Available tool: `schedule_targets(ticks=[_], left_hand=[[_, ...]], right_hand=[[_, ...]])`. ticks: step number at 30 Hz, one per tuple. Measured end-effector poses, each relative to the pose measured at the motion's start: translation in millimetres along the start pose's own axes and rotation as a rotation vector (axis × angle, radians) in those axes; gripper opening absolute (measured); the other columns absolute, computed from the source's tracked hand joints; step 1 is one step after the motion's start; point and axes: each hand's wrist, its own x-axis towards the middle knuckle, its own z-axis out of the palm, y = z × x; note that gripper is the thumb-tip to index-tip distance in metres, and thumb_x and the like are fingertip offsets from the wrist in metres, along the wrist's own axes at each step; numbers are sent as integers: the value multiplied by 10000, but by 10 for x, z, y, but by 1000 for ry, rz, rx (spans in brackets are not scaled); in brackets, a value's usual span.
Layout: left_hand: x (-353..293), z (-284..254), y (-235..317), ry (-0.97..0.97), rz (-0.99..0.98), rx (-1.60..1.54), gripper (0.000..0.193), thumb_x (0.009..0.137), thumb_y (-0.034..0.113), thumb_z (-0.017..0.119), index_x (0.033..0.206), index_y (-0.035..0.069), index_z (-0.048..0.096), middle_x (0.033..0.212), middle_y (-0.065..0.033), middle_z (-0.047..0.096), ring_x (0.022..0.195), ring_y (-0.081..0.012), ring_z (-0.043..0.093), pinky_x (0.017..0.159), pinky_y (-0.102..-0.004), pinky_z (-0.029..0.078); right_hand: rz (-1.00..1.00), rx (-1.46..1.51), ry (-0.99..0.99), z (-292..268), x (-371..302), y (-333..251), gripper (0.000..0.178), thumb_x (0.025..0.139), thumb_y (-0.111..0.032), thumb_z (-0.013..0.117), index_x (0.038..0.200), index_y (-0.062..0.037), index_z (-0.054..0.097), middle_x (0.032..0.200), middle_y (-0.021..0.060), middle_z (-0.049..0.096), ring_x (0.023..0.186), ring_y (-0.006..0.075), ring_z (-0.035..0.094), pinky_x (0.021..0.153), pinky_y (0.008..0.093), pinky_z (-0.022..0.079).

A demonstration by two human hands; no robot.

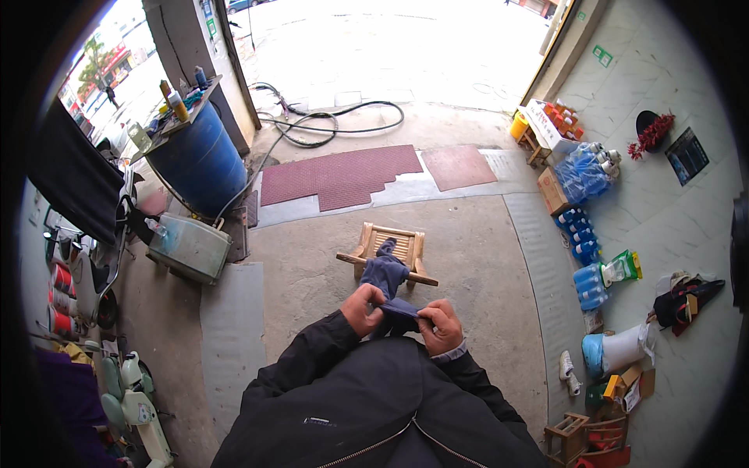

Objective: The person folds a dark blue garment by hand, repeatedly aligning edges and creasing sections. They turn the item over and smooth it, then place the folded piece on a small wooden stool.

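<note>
"Purplish-blue cloth is seen in the head view. On what is it carried?"

"It is draped over a wooden bar between the bar's two ends, at the near edge of a small slatted chair; its far end is stretched over the seat. Whether the bar belongs to the chair cannot be told."

"And how is the near part held?"

"One side is pinched between thumb and fingers of the left hand, the other by the right hand; cloth is grasped in each grip."

"Why at two points?"

"Presumably so that the span between is spread, while the rest of the weight is borne by the bar."

"And the chair's place?"

"It is stood on the concrete floor, well apart from a blue barrel and the blue bottles, probably so that elbow room is left."
</note>
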Motion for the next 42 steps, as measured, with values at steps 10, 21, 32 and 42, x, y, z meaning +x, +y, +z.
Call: schedule_targets(ticks=[10, 21, 32, 42], left_hand=[[4, -82, 230, 10, 121, 32, 289, 812, -48, 654, 1083, 38, 608, 1076, -128, 635, 1007, -304, 664, 912, -370, 546], [-34, -82, 317, -155, 81, -37, 288, 827, -81, 633, 1087, 42, 654, 1101, -141, 737, 1046, -284, 719, 945, -364, 561], [-32, -1, 247, -153, 87, -139, 225, 832, -126, 610, 996, 28, 626, 1102, -153, 768, 1026, -248, 742, 929, -357, 569], [-19, -22, 261, -205, 87, 33, 324, 880, -51, 582, 1166, 49, 694, 1110, -162, 731, 1057, -336, 720, 938, -393, 566]], right_hand=[[-3, -66, 11, 15, 25, -8, 216, 796, 115, 722, 942, -36, 672, 974, 115, 640, 851, 284, 662, 716, 358, 537], [62, 30, 76, 32, 27, -19, 219, 761, 102, 682, 929, -31, 638, 1016, 131, 716, 945, 337, 649, 876, 410, 521], [77, -5, 76, 14, -5, 57, 216, 784, 113, 677, 942, -33, 658, 997, 126, 730, 945, 318, 671, 852, 392, 538], [63, 27, 55, 20, -21, 87, 220, 781, 112, 686, 948, -28, 659, 1001, 136, 732, 937, 321, 700, 858, 384, 549]])
